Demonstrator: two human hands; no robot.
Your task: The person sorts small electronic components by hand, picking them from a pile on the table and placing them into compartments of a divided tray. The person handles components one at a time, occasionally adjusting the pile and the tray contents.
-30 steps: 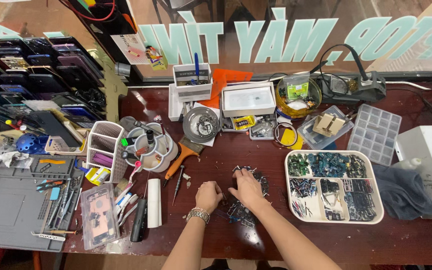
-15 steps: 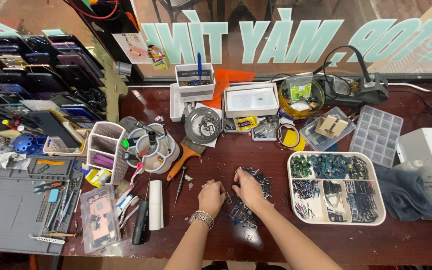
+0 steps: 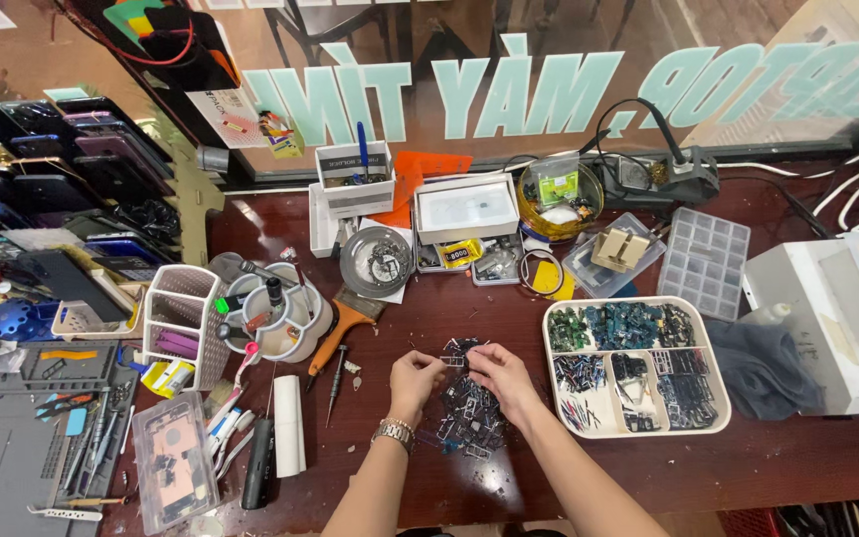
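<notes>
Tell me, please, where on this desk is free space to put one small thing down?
Bare wood lies below the divided tray, along the desk's near edge, and between the round metal dish and both hands. Left of the left hand, tools crowd everything; the parts pile fills the centre.

the left hand and right hand are pinching something too small to identify. they are hiding part of the pile of tiny parts. both forearms are running off the bottom edge.

parts tray right, brush left
</notes>
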